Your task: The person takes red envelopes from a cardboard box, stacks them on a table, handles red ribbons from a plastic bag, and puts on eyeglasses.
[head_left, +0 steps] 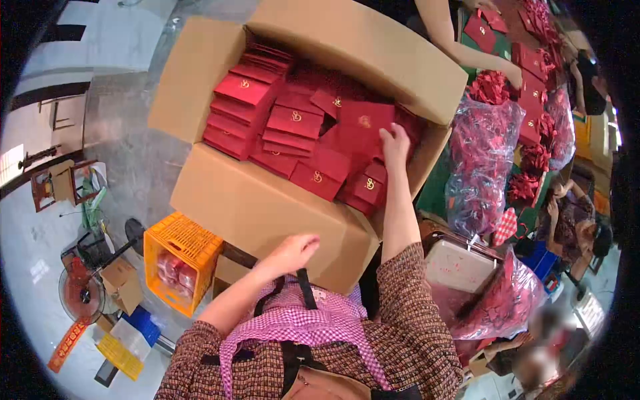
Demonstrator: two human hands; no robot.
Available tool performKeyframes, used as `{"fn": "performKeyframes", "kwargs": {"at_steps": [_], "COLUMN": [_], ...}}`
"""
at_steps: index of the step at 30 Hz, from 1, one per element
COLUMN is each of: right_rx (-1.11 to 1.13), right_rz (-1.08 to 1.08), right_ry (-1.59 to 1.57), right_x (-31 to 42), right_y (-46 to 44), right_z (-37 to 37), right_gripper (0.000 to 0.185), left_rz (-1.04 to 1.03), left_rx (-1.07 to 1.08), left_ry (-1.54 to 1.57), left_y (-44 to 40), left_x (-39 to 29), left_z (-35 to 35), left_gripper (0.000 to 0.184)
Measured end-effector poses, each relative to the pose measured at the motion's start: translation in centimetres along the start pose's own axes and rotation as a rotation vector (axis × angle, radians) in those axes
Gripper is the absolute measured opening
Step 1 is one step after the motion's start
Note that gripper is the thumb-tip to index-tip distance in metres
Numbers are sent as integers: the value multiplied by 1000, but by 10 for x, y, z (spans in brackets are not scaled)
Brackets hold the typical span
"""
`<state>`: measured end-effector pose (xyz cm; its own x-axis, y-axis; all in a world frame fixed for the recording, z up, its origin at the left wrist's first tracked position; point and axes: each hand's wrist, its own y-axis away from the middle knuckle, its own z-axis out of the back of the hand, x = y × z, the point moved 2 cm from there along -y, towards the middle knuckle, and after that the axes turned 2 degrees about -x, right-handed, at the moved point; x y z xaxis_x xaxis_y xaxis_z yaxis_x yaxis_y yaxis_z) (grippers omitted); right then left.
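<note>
A large open cardboard box (267, 193) stands in front of me, packed with small red folded paper gift bags (243, 87) bearing gold logos. At the box's right side, the fingers of my right hand (397, 142) close on the edge of a red paper gift bag (360, 130). This bag lies over others in the pile. My left hand (291, 255) hovers above the near flap with its fingers curled in and nothing visible in them. Stacked bags fill the left part of the box, while those in the middle and right lie at mixed angles.
An orange plastic crate (177, 230) holding wrapped red goods stands left of the box. Plastic sacks of red items (483, 167) lie on a green table to the right. Another person's arm (467, 57) reaches over that table. A fan (81, 293) stands at far left.
</note>
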<state>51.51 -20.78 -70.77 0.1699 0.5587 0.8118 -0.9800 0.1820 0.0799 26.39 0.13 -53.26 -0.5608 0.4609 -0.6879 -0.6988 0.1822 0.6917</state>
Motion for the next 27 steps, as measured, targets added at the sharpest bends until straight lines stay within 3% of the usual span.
{"fn": "performKeyframes", "kwargs": {"at_steps": [2,5,6,8,9,11,12,14,15,16,21,23,27], "right_rx": [-206,-200,-227,71,-95,191,223,185,167,149,194,157,109], "right_rz": [-158,-317,-390,-378,-555,-573,-615,-484,-455,-424,-422,-458,-537], "right_ry": [-404,-799,-668,-474,-588,-631,-733,-380,-332,-283,-221,-161,-349], "right_x": [15,19,36,28,19,-1,-16,-12,-23,-29,-17,-22,-9], "right_y": [10,42,60,95,123,158,177,185,188,187,175,177,172], "right_z": [36,68,70,60,37,6,-15,-36,-46,-52,-37,-30,-13], "right_gripper": [30,33,27,32,28,27,27,27,28,30,23,34,32], "left_rz": [-28,-13,19,99,135,256,258,366,187,186,209,184,184], "left_rx": [-69,-126,-133,-151,-169,-188,-181,-235,-308,-303,-380,-364,-304], "left_ry": [48,285,362,543,557,454,449,451,253,247,58,20,-23], "left_y": [-15,-42,-52,-73,-85,-102,-110,-123,-134,-143,-155,-157,-156], "left_x": [15,34,41,45,51,51,48,45,59,74,94,98,88], "left_z": [10,35,43,53,55,64,64,64,62,58,48,45,47], "left_gripper": [30,36,39,50,55,64,64,60,55,55,50,52,57]}}
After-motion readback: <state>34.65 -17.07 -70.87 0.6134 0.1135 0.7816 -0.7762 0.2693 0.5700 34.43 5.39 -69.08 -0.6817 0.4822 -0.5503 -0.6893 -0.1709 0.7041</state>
